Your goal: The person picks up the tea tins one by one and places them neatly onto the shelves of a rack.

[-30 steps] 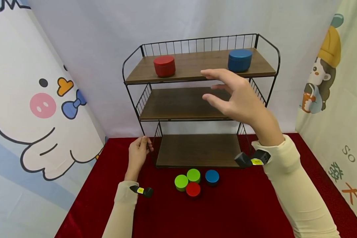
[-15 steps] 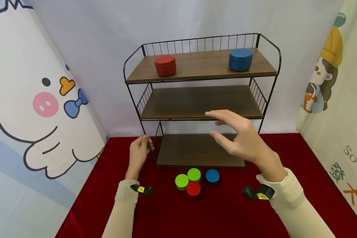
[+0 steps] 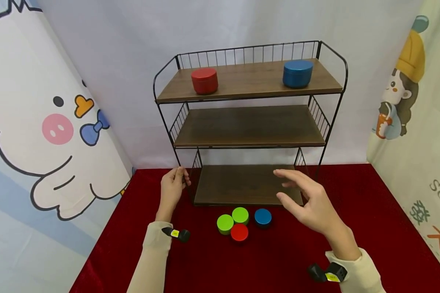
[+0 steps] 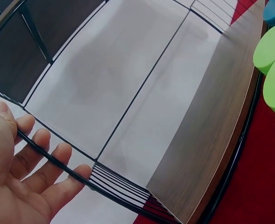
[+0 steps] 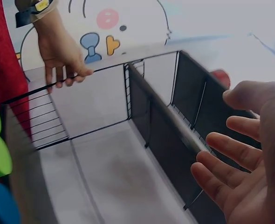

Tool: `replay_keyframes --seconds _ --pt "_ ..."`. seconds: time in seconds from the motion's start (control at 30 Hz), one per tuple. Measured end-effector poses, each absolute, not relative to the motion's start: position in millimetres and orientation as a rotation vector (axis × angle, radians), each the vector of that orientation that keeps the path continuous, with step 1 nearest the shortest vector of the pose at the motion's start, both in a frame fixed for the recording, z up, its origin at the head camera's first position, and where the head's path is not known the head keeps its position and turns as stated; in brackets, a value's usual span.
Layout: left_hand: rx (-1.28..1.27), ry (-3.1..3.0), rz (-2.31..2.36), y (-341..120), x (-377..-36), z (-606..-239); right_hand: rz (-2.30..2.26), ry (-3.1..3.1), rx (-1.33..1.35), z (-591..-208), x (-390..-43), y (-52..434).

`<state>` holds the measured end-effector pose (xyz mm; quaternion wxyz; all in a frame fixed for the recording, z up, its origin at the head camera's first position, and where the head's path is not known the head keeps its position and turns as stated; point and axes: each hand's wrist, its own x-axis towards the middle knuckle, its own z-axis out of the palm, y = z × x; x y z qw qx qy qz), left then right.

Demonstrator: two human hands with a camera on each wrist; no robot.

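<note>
A three-tier rack (image 3: 249, 127) with brown boards and a black wire frame stands against the backdrop. My left hand (image 3: 171, 188) grips the rack's front left post (image 4: 116, 199); in the left wrist view its fingers curl behind the thin black metal. My right hand (image 3: 309, 205) hovers in front of the lowest board's right end, fingers spread from the thumb and holding nothing. On the top board sit a round red tin (image 3: 204, 81) and a larger blue tin (image 3: 298, 74).
On the dark red cloth (image 3: 264, 264), before the rack, are two small green tins (image 3: 225, 224), a small red tin (image 3: 239, 232) and a small blue tin (image 3: 262, 217). Printed cartoon curtains (image 3: 58, 171) bound the left and right sides.
My right hand has come down from near the large blue tin to the height of the lowest board, moving slightly right. The left hand keeps its grip on the post; the tins have not moved.
</note>
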<state>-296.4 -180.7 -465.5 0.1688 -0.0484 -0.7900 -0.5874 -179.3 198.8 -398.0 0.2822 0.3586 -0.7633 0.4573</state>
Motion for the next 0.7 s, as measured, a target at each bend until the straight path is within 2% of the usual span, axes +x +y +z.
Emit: replay_keyframes --seconds 0.33,0.7 --pt "-0.140 -2.246 -1.692 -180.6 -300.0 -466.9 1.490 -2.152 0.770 -453.7 -160.3 209.3" --pt "-0.132 -2.244 -1.732 -181.6 -300.9 -467.5 1.448 -2.217 0.586 -520.3 -147.9 207.3"
